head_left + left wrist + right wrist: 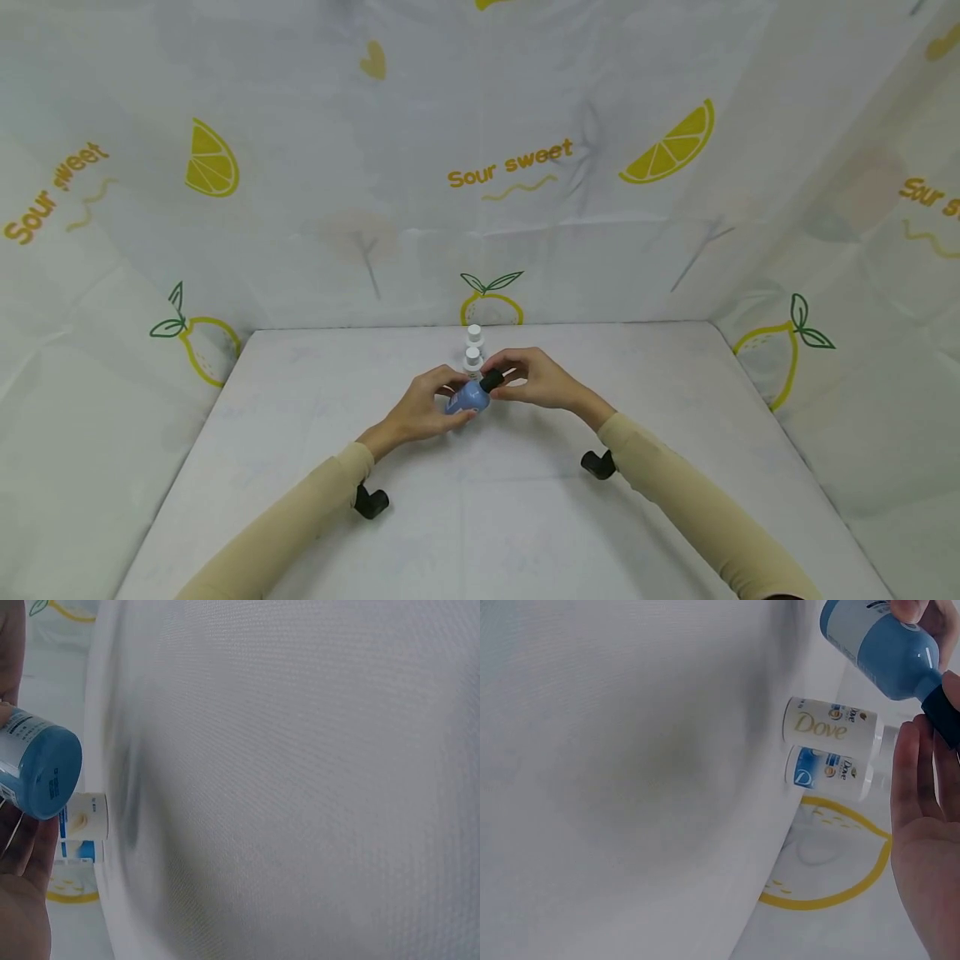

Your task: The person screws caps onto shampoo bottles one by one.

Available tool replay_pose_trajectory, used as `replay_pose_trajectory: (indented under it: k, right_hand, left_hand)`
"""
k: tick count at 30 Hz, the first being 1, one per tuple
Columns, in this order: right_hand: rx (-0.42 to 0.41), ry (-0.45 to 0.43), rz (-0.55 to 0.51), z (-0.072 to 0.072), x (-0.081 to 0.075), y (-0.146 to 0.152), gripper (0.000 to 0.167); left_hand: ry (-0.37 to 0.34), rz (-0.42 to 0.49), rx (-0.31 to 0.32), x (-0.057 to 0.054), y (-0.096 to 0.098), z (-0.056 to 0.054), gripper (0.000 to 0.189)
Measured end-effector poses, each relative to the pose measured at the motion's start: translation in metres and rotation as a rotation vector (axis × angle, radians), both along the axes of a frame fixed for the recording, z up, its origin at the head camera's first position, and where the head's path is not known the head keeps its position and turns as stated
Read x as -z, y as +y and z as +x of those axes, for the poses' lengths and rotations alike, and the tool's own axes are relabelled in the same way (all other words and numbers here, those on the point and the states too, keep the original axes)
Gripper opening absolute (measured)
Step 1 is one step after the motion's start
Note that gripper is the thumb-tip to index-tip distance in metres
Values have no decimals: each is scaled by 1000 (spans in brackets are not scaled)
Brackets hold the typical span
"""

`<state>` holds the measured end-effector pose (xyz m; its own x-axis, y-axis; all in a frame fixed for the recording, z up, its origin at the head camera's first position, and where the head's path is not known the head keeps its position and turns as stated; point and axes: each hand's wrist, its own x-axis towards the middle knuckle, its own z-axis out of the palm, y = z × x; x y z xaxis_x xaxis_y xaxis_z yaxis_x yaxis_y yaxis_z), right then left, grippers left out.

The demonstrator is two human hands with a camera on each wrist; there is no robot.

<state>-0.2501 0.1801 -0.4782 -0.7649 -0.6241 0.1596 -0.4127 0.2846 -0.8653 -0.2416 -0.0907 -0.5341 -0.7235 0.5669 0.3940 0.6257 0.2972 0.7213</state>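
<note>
A blue bottle (468, 398) with a black cap (491, 381) is held tilted above the table, its cap end up and to the right. My left hand (426, 406) grips the bottle's body between thumb and fingers. At the cap, my right hand (542, 380) pinches with thumb and fingertips. The bottle's round blue base (54, 772) faces the left wrist camera. Behind the bottle stand two white Dove bottles with white caps: a nearer one (832, 729) and a farther one (829, 772) with a blue patch on its label. In the head view the hands and blue bottle partly hide them.
The white table (465, 517) reaches back to a pale curtain (315, 167) printed with lemons and lettering. Curtain sides also rise at left and right. A black wrist mount shows under the left sleeve (300, 517) and another under the right sleeve (690, 500).
</note>
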Motion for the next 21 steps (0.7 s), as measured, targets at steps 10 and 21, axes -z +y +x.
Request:
replay_pose_trajectory:
  k: [10,21]
  right_hand:
    - [39,10,-5,2,2,-3,34]
    - [127,38,14,3,6,-8,25]
  left_hand:
    - [-4,-9,-21,-3,1,0,47]
    - [3,9,-21,-2,1,0,47]
